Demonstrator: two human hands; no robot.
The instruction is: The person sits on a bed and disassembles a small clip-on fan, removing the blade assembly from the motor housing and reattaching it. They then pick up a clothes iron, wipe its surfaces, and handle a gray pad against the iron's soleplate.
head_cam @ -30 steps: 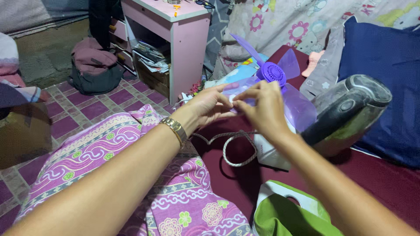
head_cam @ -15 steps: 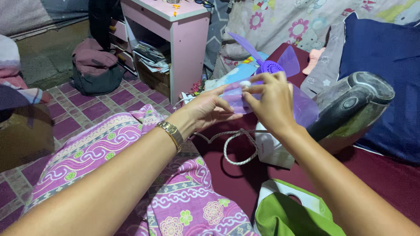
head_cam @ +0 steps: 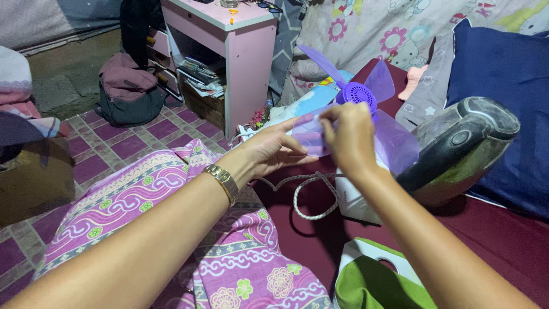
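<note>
Head view: translucent purple fan blade (head_cam: 366, 123) with ribbed hub, pinched by left hand (head_cam: 269, 151) and right hand (head_cam: 349, 134).

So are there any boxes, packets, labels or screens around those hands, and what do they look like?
Brown cardboard box: on the tiled floor at far left, plain, partly in shadow.
Stack of papers or booklets: on the open shelf of the pink desk, whitish, details too small to tell.
No screens or signs show; the left hand and right hand hold a translucent purple fan blade.
</note>
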